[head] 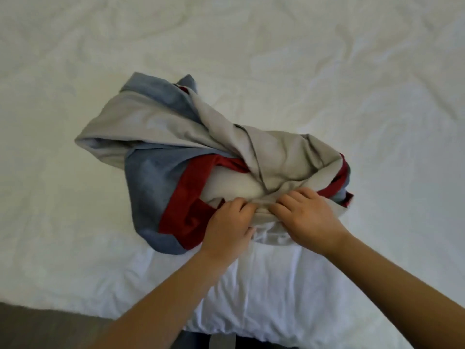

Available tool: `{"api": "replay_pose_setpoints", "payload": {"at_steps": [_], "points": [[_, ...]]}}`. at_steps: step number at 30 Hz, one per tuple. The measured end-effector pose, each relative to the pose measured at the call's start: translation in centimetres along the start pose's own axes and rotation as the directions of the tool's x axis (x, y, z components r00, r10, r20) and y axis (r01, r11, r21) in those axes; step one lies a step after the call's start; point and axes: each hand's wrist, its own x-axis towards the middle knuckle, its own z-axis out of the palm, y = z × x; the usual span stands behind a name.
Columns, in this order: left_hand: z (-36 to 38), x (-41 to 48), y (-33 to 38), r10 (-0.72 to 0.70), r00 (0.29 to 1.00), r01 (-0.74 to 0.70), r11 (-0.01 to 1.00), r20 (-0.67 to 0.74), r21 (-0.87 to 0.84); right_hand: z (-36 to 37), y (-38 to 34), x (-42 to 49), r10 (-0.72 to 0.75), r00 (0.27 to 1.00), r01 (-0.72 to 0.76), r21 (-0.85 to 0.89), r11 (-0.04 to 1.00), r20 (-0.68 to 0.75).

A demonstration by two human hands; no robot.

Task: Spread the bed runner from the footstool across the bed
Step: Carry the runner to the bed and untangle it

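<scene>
The bed runner lies bunched in a heap on the white bed, near its front edge. It is blue-grey velvet with a dark red band and a pale grey lining, twisted over itself. My left hand pinches the lining at the heap's near edge, beside the red band. My right hand grips the same grey edge just to the right, its fingers curled into the fabric. The two hands almost touch. The footstool is not in view.
The wrinkled white duvet fills most of the view on all sides of the heap. Grey floor shows at the bottom left, past the bed's front edge. A dark gap sits under the bed's edge at the bottom centre.
</scene>
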Motion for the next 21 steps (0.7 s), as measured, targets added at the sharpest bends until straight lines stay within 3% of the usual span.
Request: {"api": "replay_pose_setpoints", "payload": {"at_steps": [6,14,18,21], "points": [[1.7,2.1,7.6,0.149,0.975,-0.160,0.986,-0.167,-0.053,-2.0,5.3,-6.4,0.064,0.995,-0.065,-0.012,0.998,-0.076],[4.9,7.3,22.2,0.358,0.892,-0.398,0.912,-0.275,-0.103,-5.9,13.5,-18.3,0.370,0.927,-0.370,0.006,0.929,-0.064],[6.7,8.7,27.3,0.340,0.902,-0.386,0.911,-0.266,-0.145,-6.8,16.5,-21.7,0.439,0.895,-0.437,0.043,0.898,-0.076],[8.3,9.6,29.9,0.241,0.963,-0.260,0.948,-0.117,-0.183,-5.5,18.4,-23.6,0.580,0.809,-0.577,0.065,0.814,-0.092]]}}
